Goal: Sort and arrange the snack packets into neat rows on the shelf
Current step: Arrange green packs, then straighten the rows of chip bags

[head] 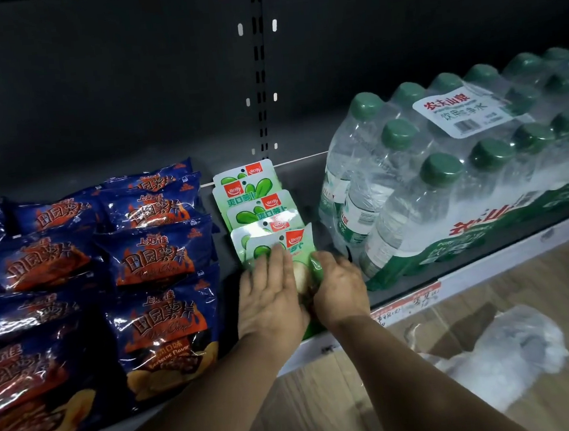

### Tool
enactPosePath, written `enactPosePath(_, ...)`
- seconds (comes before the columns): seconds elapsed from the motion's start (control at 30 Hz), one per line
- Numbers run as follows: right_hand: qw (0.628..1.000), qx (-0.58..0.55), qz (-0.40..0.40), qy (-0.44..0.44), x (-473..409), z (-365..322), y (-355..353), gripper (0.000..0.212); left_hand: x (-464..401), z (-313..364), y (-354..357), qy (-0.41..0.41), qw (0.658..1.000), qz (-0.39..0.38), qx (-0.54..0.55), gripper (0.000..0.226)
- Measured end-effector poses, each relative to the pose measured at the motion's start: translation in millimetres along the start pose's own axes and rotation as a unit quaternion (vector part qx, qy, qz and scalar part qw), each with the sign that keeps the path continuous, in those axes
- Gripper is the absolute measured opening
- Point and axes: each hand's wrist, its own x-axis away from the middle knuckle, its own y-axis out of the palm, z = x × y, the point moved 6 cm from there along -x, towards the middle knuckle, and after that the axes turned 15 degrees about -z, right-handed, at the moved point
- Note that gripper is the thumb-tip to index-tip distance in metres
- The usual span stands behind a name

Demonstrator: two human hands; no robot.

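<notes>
Row of small green-and-white plastic snack packets [258, 210] overlapped like shingles, long axis running from the front edge of the dark metal shelf [311, 185] back toward its rear panel, each packet's red-logo top end pointing rearward and leaning up. Front green-and-white packet [279, 246] at the near end of that row, close to the front edge, top end likewise rearward. Left hand [269, 299] laid flat on the lower part of this front packet, fingers straight and together, pressing down. Right hand [339, 288] just beside it on the packet's right edge, fingers curled round that edge. Hemmed in on the left by shiny dark-blue potato-chip bags with orange flame print [156, 261], lying in rows from front edge to rear and nearly touching the green row. On the right, a shrink-wrapped pack of clear water bottles with green caps [444, 173], standing upright along the front edge, a narrow bare strip of shelf between it and the packets. Below the shelf's white front lip, a brown cardboard box [457, 324] holding crumpled clear plastic wrap [515, 353].
</notes>
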Motion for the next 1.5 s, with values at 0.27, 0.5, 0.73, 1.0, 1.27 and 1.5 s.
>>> enactPosePath(0.27, 1.0, 0.009, 0.005, 0.005, 0, 0, 1, 0.045, -6, 9, 10, 0.03, 0.998, -0.034, 0.046, 0.071)
enactPosePath(0.5, 1.0, 0.009, 0.007, 0.019, -2, 0, 3, 0.039, -10, 8, 5, 0.037, 0.994, -0.073, 0.077, 0.092)
enactPosePath(0.73, 1.0, 0.024, 0.003, 0.016, 1, -4, 0, 0.038, -10, 6, 9, 0.038, 0.993, -0.084, 0.07, 0.095)
enactPosePath(1.0, 0.99, 0.103, -0.011, -0.094, 10, -26, 1, 0.039, -10, 4, 10, 0.058, 0.99, -0.08, 0.102, 0.098)
enactPosePath(1.27, 0.986, 0.141, -0.065, -0.06, 15, -19, 7, 0.053, -11, 0, 8, 0.097, 0.987, -0.085, 0.093, 0.109)
enactPosePath(1.5, 0.986, 0.141, -0.074, -0.049, 17, -26, 4, 0.05, -5, 0, 7, 0.096, 0.988, -0.049, 0.115, 0.105)
